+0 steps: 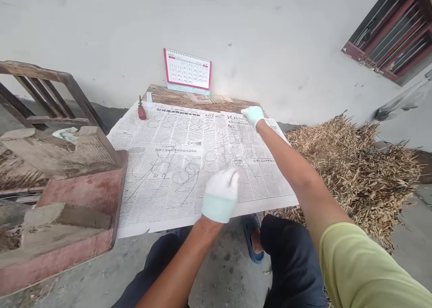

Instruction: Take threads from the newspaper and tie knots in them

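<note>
My left hand (220, 194), in a white glove with a pale green cuff, is closed above the front part of the newspaper (182, 211). My right hand (254, 115), gloved the same way, is closed near the paper's far right edge. What either hand holds, if anything, is too thin or hidden to make out. Thin dark looped wires (189, 172), with long stems, appear to lie across the newspaper between and left of my hands. A screwdriver (141, 112) with a red handle stands at the far left of the paper.
A desk calendar (188, 70) stands at the back of the wooden table (162, 94) against the wall. On the left are a wooden chair (50, 76) and a red board (81, 186) with rough blocks. Dry stalks (357, 168) are heaped on the right.
</note>
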The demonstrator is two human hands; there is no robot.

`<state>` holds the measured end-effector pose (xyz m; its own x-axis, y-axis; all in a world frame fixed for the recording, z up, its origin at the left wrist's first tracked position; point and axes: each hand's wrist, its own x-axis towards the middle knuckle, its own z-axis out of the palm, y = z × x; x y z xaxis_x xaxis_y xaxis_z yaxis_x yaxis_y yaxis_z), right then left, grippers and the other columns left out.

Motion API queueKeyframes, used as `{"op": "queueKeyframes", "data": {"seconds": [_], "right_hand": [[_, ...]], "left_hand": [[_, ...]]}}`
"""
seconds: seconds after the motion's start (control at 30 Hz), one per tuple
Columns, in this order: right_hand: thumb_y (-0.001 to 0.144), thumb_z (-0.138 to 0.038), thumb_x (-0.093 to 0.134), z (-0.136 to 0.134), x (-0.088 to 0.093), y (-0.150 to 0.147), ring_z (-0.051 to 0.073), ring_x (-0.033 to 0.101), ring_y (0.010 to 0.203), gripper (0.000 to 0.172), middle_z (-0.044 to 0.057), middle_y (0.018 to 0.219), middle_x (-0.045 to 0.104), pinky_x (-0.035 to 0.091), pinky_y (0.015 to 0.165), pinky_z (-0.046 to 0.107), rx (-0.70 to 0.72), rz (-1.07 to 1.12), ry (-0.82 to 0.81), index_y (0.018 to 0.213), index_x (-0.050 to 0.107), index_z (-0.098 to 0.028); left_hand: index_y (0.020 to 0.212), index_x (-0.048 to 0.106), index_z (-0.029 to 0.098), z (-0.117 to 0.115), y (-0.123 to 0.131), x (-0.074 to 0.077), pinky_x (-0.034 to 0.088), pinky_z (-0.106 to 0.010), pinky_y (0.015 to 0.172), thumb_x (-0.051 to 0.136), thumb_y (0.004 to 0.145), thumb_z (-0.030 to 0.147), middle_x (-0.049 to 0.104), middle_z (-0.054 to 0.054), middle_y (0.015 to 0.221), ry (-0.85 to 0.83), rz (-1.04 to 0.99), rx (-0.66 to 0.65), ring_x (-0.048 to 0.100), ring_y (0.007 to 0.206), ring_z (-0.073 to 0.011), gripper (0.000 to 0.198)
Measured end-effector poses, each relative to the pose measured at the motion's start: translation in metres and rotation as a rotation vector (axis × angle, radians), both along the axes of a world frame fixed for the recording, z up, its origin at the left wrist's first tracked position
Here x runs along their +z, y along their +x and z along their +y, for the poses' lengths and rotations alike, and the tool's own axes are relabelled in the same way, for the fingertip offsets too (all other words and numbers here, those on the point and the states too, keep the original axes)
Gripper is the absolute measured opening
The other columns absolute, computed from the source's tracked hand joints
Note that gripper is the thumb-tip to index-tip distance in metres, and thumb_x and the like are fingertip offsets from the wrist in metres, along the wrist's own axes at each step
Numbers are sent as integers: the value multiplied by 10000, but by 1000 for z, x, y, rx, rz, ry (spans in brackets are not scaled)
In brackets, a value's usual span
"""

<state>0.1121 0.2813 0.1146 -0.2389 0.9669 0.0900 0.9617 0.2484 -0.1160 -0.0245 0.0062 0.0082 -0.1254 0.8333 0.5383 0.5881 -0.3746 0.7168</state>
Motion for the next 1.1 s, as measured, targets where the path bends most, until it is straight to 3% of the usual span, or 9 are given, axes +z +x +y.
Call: {"op": "queueKeyframes", "data": {"seconds": [0.13, 0.2, 0.3, 0.43, 0.53, 0.6, 0.8, 0.97, 1.1], "right_hand": [[1066, -237, 388, -79, -14, 17, 163, 702, 827, 327, 110, 934, 737, 550, 704, 244, 15, 210, -1, 992, 674, -98], [1008, -296, 476, -125, -24, 20, 160, 673, 713, 287, 70, 793, 717, 536, 661, 257, 46, 575, -67, 864, 668, -138], [910, -326, 583, -188, -37, 20, 132, 618, 620, 236, 23, 699, 674, 506, 634, 255, 112, 911, -194, 730, 617, -177], [838, -304, 618, -246, -51, 23, 125, 604, 624, 216, 0, 659, 644, 510, 685, 271, 194, 1083, -315, 654, 598, -192], [801, -281, 624, -272, -62, 28, 124, 594, 612, 138, -19, 639, 631, 511, 676, 275, 192, 1193, -410, 693, 616, -196], [789, -259, 619, -286, -68, 32, 121, 595, 612, 113, -24, 637, 631, 514, 669, 269, 192, 1236, -480, 696, 616, -196], [863, -261, 593, -324, -86, 40, 119, 637, 624, 170, -7, 674, 671, 515, 657, 257, 67, 1193, -509, 709, 580, -191], [920, -285, 587, -348, -99, 44, 110, 647, 636, 220, -14, 691, 686, 488, 675, 238, -31, 1021, -365, 724, 546, -196], [938, -270, 567, -361, -99, 44, 94, 634, 604, 191, -19, 697, 681, 479, 624, 209, -71, 1083, -429, 768, 564, -185]], "left_hand": [[1167, 742, 249, 2, -7, 10, 540, -452, 1009, 530, 995, 366, 768, -78, 1171, -123, -212, 56, 693, 1135, -281, 297], [1218, 715, 247, 7, -8, 12, 510, -480, 1055, 547, 983, 420, 746, -87, 1234, -191, -381, 55, 666, 1196, -290, 337], [1282, 653, 203, 16, -7, 13, 574, -441, 939, 557, 961, 504, 726, -132, 1251, -274, -675, -54, 697, 1124, -276, 451], [1287, 630, 165, 19, -2, 19, 599, -369, 803, 546, 947, 587, 728, -154, 1181, -315, -893, -329, 726, 978, -233, 548], [1223, 674, 164, 14, 2, 26, 587, -344, 769, 553, 936, 616, 734, -149, 1135, -337, -959, -520, 723, 925, -214, 548], [1162, 707, 166, 9, 4, 29, 573, -320, 727, 621, 908, 584, 745, -130, 1082, -332, -973, -553, 714, 846, -188, 496], [951, 770, 130, -18, 11, 24, 518, -269, 626, 740, 803, 475, 762, -80, 859, -382, -754, -427, 636, 659, -129, 376], [1052, 777, 137, -39, 14, 19, 526, -290, 683, 710, 793, 418, 759, -48, 782, -428, -431, -321, 663, 713, -163, 389], [1059, 765, 128, -50, 6, 10, 536, -297, 663, 727, 761, 398, 768, -62, 798, -509, -423, -356, 668, 686, -165, 404]]}}
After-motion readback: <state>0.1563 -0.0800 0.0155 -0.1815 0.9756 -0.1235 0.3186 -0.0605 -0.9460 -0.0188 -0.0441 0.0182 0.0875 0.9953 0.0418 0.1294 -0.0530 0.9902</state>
